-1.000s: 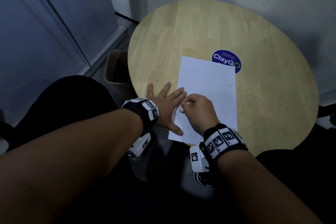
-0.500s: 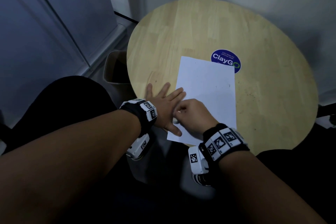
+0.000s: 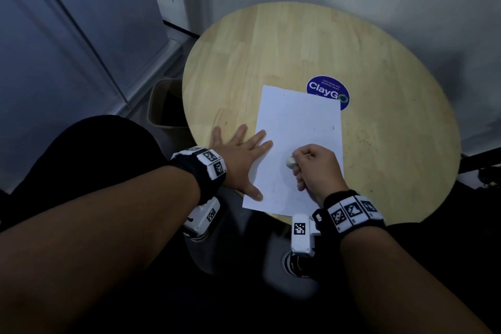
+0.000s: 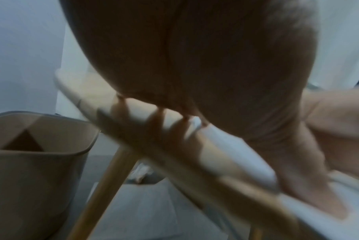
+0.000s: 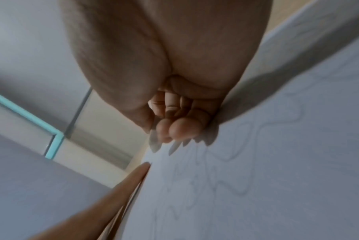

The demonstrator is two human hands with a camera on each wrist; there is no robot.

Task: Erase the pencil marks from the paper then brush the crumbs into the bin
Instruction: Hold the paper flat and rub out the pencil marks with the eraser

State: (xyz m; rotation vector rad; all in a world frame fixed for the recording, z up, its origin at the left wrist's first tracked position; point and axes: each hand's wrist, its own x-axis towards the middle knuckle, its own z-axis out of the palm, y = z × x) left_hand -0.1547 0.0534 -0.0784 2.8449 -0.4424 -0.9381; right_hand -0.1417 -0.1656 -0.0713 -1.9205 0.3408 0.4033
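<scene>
Head view: the left hand is lying flat, fingers straight and spread, pressing the left margin of the paper against the round wooden table; its thumb is resting on the sheet's near-left part. The right hand is curling around a small white eraser, whose tip is showing at the thumb side and touching the sheet's lower middle. The sheet is lying toward the near edge of the table, its far right corner overlapping a blue round sticker.

Right wrist view: faint wavy pencil marks are running across the paper beside the curled fingers — the eraser itself is hidden here behind them. Dark specks are scattered on the sheet's upper right and on the bare wood to its right in the head view; whether these are crumbs or stains cannot be told.

Left wrist view: the bin is standing on the floor just beside the table's left rim, below the flat hand.

Step in hand, as judged: erasing is under way, not finished, since lines are showing on the sheet. The next move is calling for firm downward pressure from the flat hand so the sheet does not buckle, and short strokes carried over the remaining lines — only afterwards a sweep of the crumbs leftward over the rim into the bin.
</scene>
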